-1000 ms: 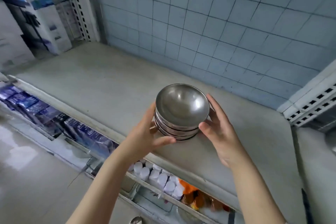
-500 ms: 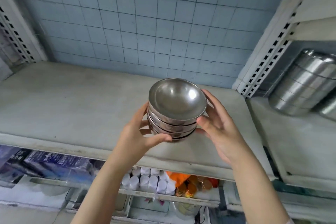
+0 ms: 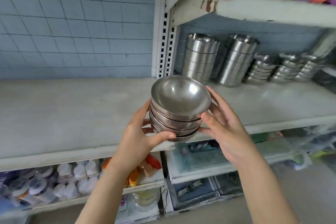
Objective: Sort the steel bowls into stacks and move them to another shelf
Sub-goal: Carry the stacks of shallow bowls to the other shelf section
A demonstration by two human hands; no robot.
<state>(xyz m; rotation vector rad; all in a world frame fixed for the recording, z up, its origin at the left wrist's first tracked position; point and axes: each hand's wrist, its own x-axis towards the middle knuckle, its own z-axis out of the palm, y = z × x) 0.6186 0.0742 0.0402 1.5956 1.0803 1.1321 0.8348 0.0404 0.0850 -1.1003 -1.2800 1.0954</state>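
In front of the grey shelf board [image 3: 72,114], above its near edge, I have the short stack of round, shallow, polished steel bowls [image 3: 179,109] held in the air between both hands. About four bowls are nested; the exact count is unclear at the bottom.

Left hand [image 3: 140,136]: clamped on the stack's left side, thumb wrapped across the lowest bowls on the near face, fingers behind. Right hand [image 3: 225,129]: clamped on the right side, thumb against the middle rims, fingers spread behind the far wall. Judgement: the opposed two-sided hold keeps the nested bowls from sliding apart, and the low thumb carries the weight. The stack tilts slightly toward the camera, so the top bowl's inside shows.

To the right, past the white perforated upright post [image 3: 164,42], a second grey shelf [image 3: 272,102] carries two tall columns of stacked steel cups [image 3: 200,56] and, further right, lower piles of small steel dishes [image 3: 283,68], blurred. I judge this to be the destination: steelware is grouped there.

Against the frame half a second earlier: the view has swung right and the steelware shelf, then at the margin, is now broadly visible. The stack sits in the same grasp, now nearer the upright post. The tilt is similar.
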